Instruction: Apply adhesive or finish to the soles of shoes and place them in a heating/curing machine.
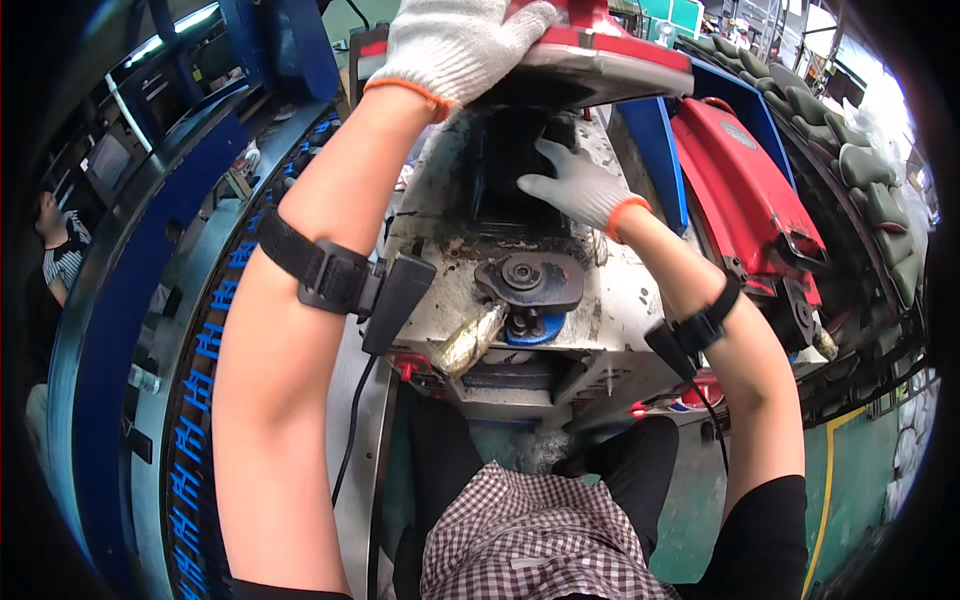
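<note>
My left hand (455, 45), in a white knitted glove with an orange cuff, grips the raised red lid (625, 62) of a machine at the top. Part of that hand is cut off by the upper edge. Under the lid lies a dark, glossy mould (505, 165) in the worn, pale machine bed (420, 235). My right hand (580, 190), gloved the same way, reaches over the mould's right side. Its thumb and fingers are apart, and nothing is in them. Nearer me sits a black metal latch plate (530, 280) with a round centre, beside a tape-wrapped handle (470, 340).
A second red machine cover (745, 185) stands at right beside a blue metal panel (650, 150). Behind it, a rack holds several dark green padded pieces (870, 165). At left runs a conveyor with blue pegs (205, 345). Another person (62, 245) is at far left.
</note>
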`<state>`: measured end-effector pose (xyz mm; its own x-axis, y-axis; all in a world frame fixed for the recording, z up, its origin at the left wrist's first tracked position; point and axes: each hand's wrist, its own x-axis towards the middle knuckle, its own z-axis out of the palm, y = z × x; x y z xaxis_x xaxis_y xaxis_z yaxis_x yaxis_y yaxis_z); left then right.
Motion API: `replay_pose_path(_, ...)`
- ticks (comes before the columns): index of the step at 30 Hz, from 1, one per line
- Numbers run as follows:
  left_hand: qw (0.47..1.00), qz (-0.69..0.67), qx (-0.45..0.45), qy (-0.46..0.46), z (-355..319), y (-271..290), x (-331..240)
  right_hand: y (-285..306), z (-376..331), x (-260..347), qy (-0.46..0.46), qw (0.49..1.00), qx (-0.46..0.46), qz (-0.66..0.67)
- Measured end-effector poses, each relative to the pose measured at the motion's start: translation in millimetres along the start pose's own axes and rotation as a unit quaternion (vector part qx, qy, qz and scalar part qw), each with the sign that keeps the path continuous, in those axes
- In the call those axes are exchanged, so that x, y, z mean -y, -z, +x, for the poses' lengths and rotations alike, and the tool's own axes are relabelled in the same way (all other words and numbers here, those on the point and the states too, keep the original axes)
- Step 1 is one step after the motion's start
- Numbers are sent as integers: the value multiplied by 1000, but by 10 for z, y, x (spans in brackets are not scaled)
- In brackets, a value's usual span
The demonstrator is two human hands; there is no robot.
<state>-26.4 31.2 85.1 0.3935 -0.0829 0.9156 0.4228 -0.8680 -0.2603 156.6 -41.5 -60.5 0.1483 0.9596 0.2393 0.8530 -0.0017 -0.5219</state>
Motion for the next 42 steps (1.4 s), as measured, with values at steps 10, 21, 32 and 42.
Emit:
replay_pose_path(10,992,118,-39,21,-395,216,-127,-464,653,358,-73,982,107,-141)
replay_pose_path(21,734,-445,30,512,-1745,1211,-646,227,-1088,-65,5,665,-38,746)
replay_pose_path(32,723,-488,-52,486,-1792,1501,-1704,-509,-3062,110,-77,442,40,893)
replay_pose_path(42,707,-504,-100,486,-2254,1681,-2116,-1205,-3637,-172,-135,444,75,882)
